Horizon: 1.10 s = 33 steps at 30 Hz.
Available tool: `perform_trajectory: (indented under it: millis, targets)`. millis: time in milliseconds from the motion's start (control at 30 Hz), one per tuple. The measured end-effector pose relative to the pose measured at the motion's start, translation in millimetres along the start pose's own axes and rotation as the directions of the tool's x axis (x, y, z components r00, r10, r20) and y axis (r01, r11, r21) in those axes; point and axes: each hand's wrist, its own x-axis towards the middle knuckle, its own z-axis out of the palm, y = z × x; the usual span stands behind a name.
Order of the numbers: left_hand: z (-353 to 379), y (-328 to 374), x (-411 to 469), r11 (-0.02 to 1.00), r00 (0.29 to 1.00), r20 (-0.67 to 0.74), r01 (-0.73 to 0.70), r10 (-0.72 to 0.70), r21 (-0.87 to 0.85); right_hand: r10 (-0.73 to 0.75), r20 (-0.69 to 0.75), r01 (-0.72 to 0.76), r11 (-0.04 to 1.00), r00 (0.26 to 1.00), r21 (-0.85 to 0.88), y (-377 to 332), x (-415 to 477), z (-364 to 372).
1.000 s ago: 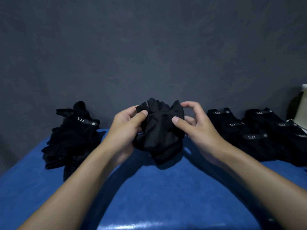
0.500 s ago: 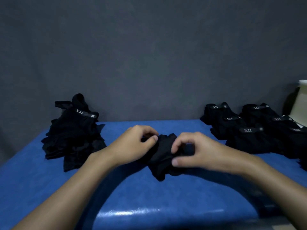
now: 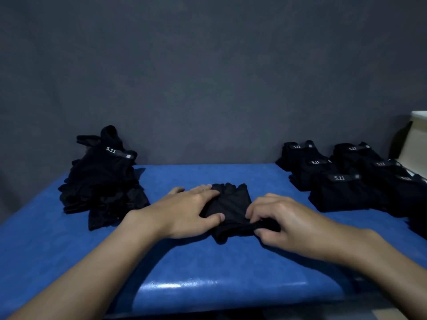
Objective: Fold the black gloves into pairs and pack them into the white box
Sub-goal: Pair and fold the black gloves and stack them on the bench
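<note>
Noted one black glove bundle (image 3: pixel 228 204): doubled over, lying flat, short finger ends pointing away, rolled cuff end nearest. Well left of it, found a loose heap of gloves (image 3: pixel 101 181), unsorted and crumpled, one strap with white "5.11" lettering on top. Well right of it, found folded pairs (image 3: pixel 346 188) laid in two overlapping rows, each showing a "5.11" strap face up. Farther right of the bundle, past those rows, glimpsed the white box (image 3: pixel 417 144), upright, cut by the frame edge.
</note>
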Motion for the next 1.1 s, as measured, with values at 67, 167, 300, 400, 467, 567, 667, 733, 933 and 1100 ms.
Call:
perform_trajectory:
  millis: [67,167,300,400,467,567,667,733,933,1100]
  targets:
    - [-1,2,-2,0.999,0.999,-0.046,-0.026,0.024,-0.048,0.045,-0.005,-0.045,0.997,0.999,0.071,-2,2,-2]
    - [-7,5,-6,0.995,0.984,-0.176,-0.058,0.042,-0.085,0.145,-0.145,-0.106,0.963,0.979,0.248,-1,12,-4]
    - [-13,9,-13,0.997,0.97,-0.236,-0.073,0.066,-0.024,0.235,-0.135,-0.181,0.928,0.963,0.325,7,31,4]
    - [-9,7,-18,0.996,0.98,-0.18,-0.077,0.085,0.055,0.272,0.04,-0.272,0.918,0.961,0.288,10,37,9]
    - [-6,3,-19,0.992,0.986,-0.145,-0.066,0.08,0.104,0.252,0.154,-0.268,0.958,0.955,0.099,13,38,11]
    - [-5,-1,-21,0.991,0.992,-0.108,-0.049,0.063,0.125,0.255,0.283,-0.245,0.967,0.925,-0.072,15,38,10]
    - [-4,-3,-23,0.992,0.994,-0.088,-0.047,0.058,0.12,0.268,0.349,-0.247,0.963,0.898,-0.104,15,38,6]
    - [-2,-5,-23,0.992,0.994,-0.096,-0.047,0.059,0.115,0.268,0.325,-0.255,0.963,0.907,-0.083,12,38,4]
    - [-9,-8,-32,0.996,0.97,-0.226,-0.085,0.089,0.03,0.246,0.007,-0.244,0.956,0.969,0.16,-3,43,-4]
    - [-31,-33,-49,0.997,0.903,-0.429,0.054,-0.023,0.061,0.219,-0.117,-0.183,0.949,0.969,0.256,-27,68,2]
